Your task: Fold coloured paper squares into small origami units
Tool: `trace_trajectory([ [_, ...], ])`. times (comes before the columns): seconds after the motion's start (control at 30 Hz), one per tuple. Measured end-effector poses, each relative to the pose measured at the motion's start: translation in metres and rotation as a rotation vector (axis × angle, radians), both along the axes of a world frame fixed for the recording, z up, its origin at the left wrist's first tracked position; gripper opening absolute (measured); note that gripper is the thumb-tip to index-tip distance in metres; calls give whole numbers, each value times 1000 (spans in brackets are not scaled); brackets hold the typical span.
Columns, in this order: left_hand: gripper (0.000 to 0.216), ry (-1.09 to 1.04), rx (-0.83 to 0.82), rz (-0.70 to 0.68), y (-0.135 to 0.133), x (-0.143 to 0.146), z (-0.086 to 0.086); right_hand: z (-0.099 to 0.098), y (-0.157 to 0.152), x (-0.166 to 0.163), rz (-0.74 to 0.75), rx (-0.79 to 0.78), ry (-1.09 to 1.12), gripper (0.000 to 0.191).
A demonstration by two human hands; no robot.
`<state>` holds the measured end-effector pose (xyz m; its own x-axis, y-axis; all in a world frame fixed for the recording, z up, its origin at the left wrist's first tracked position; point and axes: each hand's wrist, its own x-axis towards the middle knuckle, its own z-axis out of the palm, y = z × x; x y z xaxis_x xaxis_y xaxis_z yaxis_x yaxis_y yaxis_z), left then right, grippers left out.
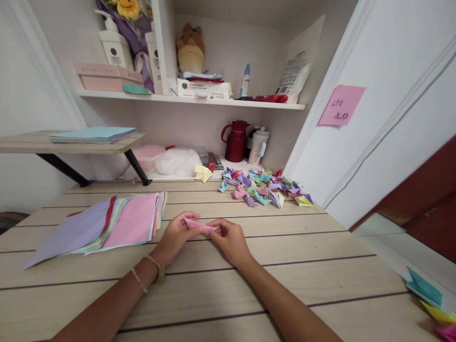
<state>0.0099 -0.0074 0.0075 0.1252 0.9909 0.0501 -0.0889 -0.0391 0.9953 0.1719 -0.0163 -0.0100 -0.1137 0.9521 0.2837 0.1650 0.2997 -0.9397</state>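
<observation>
A small folded piece of pink paper (194, 223) is held between both hands above the middle of the slatted table (213, 294). My left hand (177, 236) has its fingers closed round the left end of the paper, thumb along its lower edge. The right end is pinched between the thumb and fingers of my right hand (230, 240). Parts of the paper are hidden by the fingers. Beyond the hands, to the right, lies a heap of folded paper boats (263, 185) in several colours. Loose coloured paper sheets (131, 221) lie fanned out left of my left hand.
A yellow folded paper (203, 173) lies at the table's back edge. At the left stands a raised shelf (21, 141) bearing blue sheets (94, 134). A red jug (236, 141) and a tumbler (258, 146) stand behind. Folded papers (423, 287) sit at the right edge.
</observation>
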Motion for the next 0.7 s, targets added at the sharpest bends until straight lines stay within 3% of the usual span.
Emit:
trace_trajectory([
  [0.17, 21, 79, 21, 11, 0, 2, -2, 5, -2, 4, -55, 112, -85, 15],
  [0.37, 22, 34, -1, -3, -1, 2, -3, 3, -4, 0, 76, 49, 9, 23],
  [0.53, 23, 25, 8, 34, -2, 4, -3, 5, -4, -2, 30, 61, -35, 19],
  [0.7, 26, -16, 4, 67, 3, 1, -6, 7, -3, 4, 2, 178, -113, 24],
])
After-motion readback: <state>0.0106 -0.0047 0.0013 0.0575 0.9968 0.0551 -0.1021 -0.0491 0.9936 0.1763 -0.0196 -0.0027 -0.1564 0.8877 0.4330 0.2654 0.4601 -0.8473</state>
